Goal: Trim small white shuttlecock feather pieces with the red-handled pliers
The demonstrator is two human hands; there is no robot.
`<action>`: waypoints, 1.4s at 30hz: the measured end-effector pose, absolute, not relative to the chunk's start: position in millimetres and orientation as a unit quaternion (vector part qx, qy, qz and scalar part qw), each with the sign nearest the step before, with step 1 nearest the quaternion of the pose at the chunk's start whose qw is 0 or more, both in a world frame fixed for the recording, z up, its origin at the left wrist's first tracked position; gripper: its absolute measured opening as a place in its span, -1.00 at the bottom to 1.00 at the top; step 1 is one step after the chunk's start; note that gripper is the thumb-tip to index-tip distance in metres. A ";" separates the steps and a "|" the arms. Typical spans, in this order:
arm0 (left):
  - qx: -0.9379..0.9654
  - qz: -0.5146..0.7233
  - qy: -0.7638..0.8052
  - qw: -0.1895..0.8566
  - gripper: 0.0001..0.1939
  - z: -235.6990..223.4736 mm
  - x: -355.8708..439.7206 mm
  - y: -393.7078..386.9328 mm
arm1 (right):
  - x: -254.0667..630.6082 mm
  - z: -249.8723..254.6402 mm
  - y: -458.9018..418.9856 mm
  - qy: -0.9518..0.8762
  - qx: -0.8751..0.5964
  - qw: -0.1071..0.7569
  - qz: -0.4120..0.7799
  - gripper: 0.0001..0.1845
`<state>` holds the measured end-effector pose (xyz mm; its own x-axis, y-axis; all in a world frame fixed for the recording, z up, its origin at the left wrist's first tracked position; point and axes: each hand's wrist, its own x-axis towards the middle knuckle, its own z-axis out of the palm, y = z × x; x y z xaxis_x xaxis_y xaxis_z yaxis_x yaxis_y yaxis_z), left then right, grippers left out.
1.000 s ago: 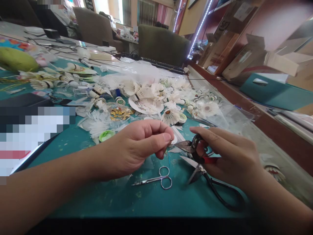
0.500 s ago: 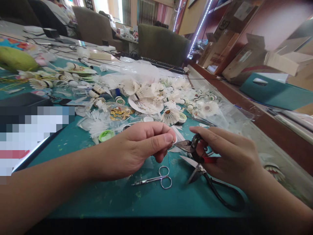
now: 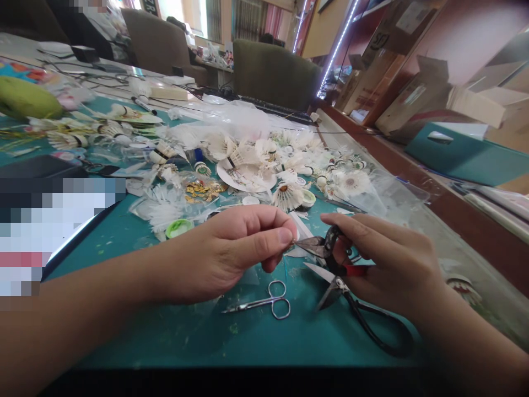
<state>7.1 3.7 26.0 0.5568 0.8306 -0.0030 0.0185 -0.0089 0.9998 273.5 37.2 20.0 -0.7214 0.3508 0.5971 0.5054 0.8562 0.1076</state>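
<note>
My left hand (image 3: 243, 248) is closed in a pinch, thumb against the curled forefinger, on a tiny piece too small to name. In my right hand (image 3: 384, 259) is a pair of pliers (image 3: 314, 246) with dark pointed jaws and a red grip; their tip meets the pinched fingers of the left hand. Below the hands, small silver scissors (image 3: 270, 300) lie on the green mat (image 3: 198, 342). Black-handled scissors (image 3: 372, 317) rest beneath my right hand with their blades apart.
Many white feather shuttlecocks (image 3: 285, 190) crowd the mat's far half, around a white paper plate (image 3: 248, 179). Gold pieces (image 3: 202, 190) lie in a clear bag near a green-rimmed lid (image 3: 179, 227). A pixelated screen (image 3: 61, 231) is at left, a teal box (image 3: 463, 154) at right.
Both hands hold nearly the same pose, the plier tip still at the left fingertips. In the background at upper left, a person has shifted slightly.
</note>
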 end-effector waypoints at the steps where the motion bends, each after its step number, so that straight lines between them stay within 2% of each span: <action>1: 0.630 0.329 0.338 0.617 -0.71 25.6 6.9 3.5 | 273.1 19.8 37.3 -0.918 -0.232 0.292 -0.133 -0.62; 14: 0.632 0.319 0.330 0.625 -0.71 26.4 5.2 2.8 | 271.5 19.6 36.3 -0.919 -0.229 0.300 -0.116 -0.59; 22: 0.621 0.296 0.315 0.654 -0.79 32.3 4.2 2.2 | 268.4 30.1 36.0 -0.932 -0.225 0.283 0.019 -0.66; 30: 0.633 0.322 0.339 0.617 -0.69 29.3 4.1 2.7 | 269.9 30.4 34.7 -0.939 -0.215 0.266 0.038 -0.62; 42: 0.650 0.303 0.331 0.613 -0.68 32.0 3.9 3.8 | 270.0 29.6 36.4 -0.937 -0.220 0.264 0.067 -0.62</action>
